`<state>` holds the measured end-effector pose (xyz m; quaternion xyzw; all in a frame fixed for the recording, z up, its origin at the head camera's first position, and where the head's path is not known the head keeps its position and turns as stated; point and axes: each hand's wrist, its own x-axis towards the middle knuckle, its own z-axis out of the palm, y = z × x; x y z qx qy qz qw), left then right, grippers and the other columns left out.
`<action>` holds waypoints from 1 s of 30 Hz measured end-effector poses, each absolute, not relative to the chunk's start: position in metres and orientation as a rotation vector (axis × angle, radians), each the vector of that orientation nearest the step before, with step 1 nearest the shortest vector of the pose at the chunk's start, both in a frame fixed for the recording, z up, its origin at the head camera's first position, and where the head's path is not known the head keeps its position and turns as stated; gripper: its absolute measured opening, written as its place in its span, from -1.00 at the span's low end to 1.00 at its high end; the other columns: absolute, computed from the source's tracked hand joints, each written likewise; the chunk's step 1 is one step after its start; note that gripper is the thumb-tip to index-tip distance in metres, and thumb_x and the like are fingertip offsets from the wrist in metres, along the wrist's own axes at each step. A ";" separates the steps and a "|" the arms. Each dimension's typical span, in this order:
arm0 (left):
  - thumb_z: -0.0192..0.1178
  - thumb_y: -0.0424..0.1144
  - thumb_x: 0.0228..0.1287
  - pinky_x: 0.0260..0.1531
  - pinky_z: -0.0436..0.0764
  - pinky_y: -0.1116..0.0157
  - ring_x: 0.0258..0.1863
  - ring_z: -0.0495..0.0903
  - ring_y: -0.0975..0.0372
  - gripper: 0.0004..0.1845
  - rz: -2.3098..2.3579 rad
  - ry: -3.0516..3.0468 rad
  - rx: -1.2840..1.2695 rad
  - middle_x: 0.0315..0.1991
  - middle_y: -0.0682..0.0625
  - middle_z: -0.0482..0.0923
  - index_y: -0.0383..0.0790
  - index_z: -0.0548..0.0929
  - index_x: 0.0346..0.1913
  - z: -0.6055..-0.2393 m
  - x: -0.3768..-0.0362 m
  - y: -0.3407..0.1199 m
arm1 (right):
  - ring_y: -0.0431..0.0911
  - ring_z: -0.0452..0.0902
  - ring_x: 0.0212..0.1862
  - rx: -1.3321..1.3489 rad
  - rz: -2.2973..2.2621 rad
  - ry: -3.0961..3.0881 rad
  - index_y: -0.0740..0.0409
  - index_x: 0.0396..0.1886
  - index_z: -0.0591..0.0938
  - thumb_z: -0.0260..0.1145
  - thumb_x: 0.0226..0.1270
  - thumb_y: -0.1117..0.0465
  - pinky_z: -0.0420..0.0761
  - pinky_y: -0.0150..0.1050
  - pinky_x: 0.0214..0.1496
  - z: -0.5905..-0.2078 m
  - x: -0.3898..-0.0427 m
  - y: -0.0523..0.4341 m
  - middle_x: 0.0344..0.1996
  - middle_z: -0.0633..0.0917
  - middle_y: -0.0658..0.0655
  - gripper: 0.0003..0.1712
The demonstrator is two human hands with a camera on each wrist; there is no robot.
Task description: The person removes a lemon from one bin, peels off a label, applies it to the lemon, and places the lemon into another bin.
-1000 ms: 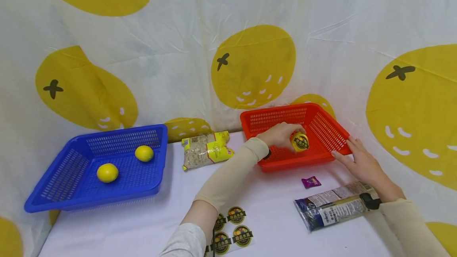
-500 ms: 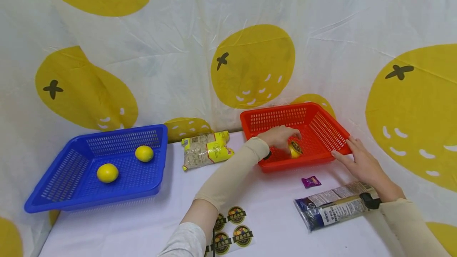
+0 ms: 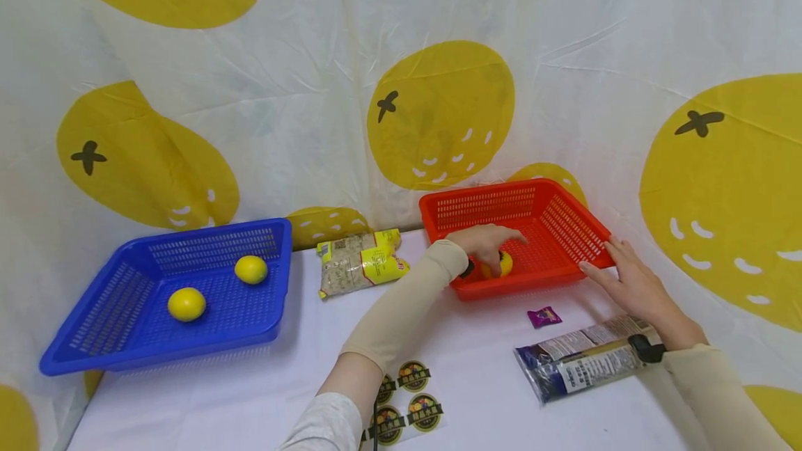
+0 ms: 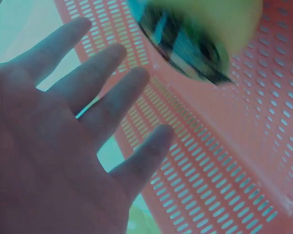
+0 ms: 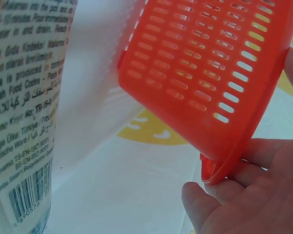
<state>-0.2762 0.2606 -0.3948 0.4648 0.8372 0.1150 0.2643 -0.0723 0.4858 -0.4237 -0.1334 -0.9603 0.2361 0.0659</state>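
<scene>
A yellow lemon (image 3: 501, 265) with a dark round sticker lies on the floor of the red basket (image 3: 489, 195), near its front wall. My left hand (image 3: 489, 239) hovers just over it with fingers straight and spread. In the left wrist view the lemon (image 4: 210, 29) is blurred and apart from the left hand (image 4: 78, 146), above the basket's mesh (image 4: 224, 161). My right hand (image 3: 626, 284) holds the basket's front right corner. In the right wrist view the fingers (image 5: 244, 200) lie under the rim of the basket (image 5: 205, 63), and the thumb shows at the frame's right edge.
A blue basket (image 3: 156, 357) at the left holds two lemons (image 3: 186, 303) (image 3: 250, 268). A grain packet (image 3: 360, 266) lies between the baskets. A purple sweet (image 3: 542, 316), a long dark packet (image 3: 583, 360) and a sticker sheet (image 3: 407, 402) lie on the white table. A patterned cloth backs everything.
The left hand lowered the stickered lemon to the basket floor and let go, fingers now straight. The lemon rolled so its sticker faces away from the head view. The right hand stayed put.
</scene>
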 end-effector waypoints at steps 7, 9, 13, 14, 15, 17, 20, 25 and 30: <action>0.51 -0.24 0.15 0.20 0.58 0.31 0.21 0.40 0.29 -0.18 0.353 2.256 1.333 0.43 0.21 0.41 0.43 0.42 0.41 -0.395 -0.276 0.260 | 0.50 -0.33 0.59 -0.437 0.705 -2.913 0.38 0.63 -0.12 0.09 0.52 -0.31 0.07 0.69 0.26 -0.420 -0.073 0.484 0.59 -0.13 0.55 0.11; 0.51 -0.24 0.14 0.24 0.55 0.32 0.22 0.42 0.29 -0.21 0.383 2.257 1.364 0.41 0.22 0.43 0.40 0.45 0.39 -0.396 -0.276 0.261 | 0.50 -0.34 0.59 -0.441 0.705 -2.911 0.38 0.63 -0.12 0.09 0.52 -0.31 0.06 0.68 0.27 -0.419 -0.073 0.484 0.59 -0.13 0.55 0.11; 0.53 -0.21 0.13 0.34 0.49 0.29 0.27 0.40 0.29 -0.24 0.410 2.271 1.382 0.37 0.27 0.45 0.41 0.49 0.36 -0.397 -0.277 0.261 | 0.50 -0.33 0.59 -0.441 0.702 -2.911 0.39 0.63 -0.11 0.09 0.52 -0.31 0.06 0.68 0.27 -0.418 -0.074 0.483 0.59 -0.12 0.55 0.11; 0.53 -0.20 0.13 0.35 0.49 0.28 0.27 0.40 0.29 -0.25 0.413 2.272 1.383 0.36 0.27 0.45 0.41 0.49 0.36 -0.398 -0.277 0.261 | 0.50 -0.33 0.59 -0.441 0.702 -2.911 0.39 0.63 -0.10 0.09 0.52 -0.31 0.07 0.68 0.27 -0.419 -0.074 0.483 0.59 -0.12 0.55 0.11; 0.52 -0.20 0.14 0.35 0.49 0.28 0.27 0.40 0.29 -0.25 0.412 2.271 1.383 0.35 0.27 0.45 0.42 0.49 0.36 -0.399 -0.278 0.261 | 0.50 -0.33 0.59 -0.441 0.702 -2.912 0.39 0.62 -0.10 0.08 0.52 -0.31 0.07 0.68 0.27 -0.419 -0.074 0.483 0.59 -0.12 0.55 0.11; 0.52 -0.19 0.14 0.35 0.50 0.27 0.26 0.39 0.29 -0.26 0.416 2.270 1.382 0.37 0.25 0.46 0.42 0.49 0.35 -0.399 -0.278 0.261 | 0.50 -0.33 0.59 -0.440 0.705 -2.912 0.39 0.62 -0.09 0.08 0.52 -0.32 0.07 0.69 0.26 -0.419 -0.074 0.483 0.58 -0.12 0.56 0.11; 0.51 -0.19 0.15 0.37 0.48 0.26 0.27 0.39 0.29 -0.27 0.421 2.262 1.377 0.39 0.21 0.46 0.44 0.50 0.34 -0.399 -0.279 0.261 | 0.52 -0.32 0.58 -0.438 0.703 -2.915 0.40 0.62 -0.08 0.08 0.52 -0.32 0.07 0.69 0.26 -0.420 -0.074 0.484 0.57 -0.11 0.58 0.11; 0.53 -0.17 0.13 0.40 0.46 0.21 0.29 0.38 0.27 -0.28 0.436 2.262 1.375 0.37 0.20 0.47 0.44 0.53 0.32 -0.399 -0.278 0.261 | 0.53 -0.29 0.57 -0.424 0.696 -2.917 0.43 0.61 -0.08 0.08 0.53 -0.31 0.07 0.68 0.26 -0.421 -0.074 0.485 0.57 -0.10 0.59 0.10; 0.51 -0.10 0.17 0.43 0.43 0.24 0.34 0.36 0.29 -0.34 0.444 2.283 1.428 0.38 0.21 0.47 0.39 0.54 0.32 -0.397 -0.277 0.260 | 0.51 -0.31 0.59 -0.421 0.698 -2.914 0.43 0.61 -0.06 0.08 0.52 -0.31 0.06 0.69 0.27 -0.421 -0.073 0.484 0.58 -0.11 0.57 0.10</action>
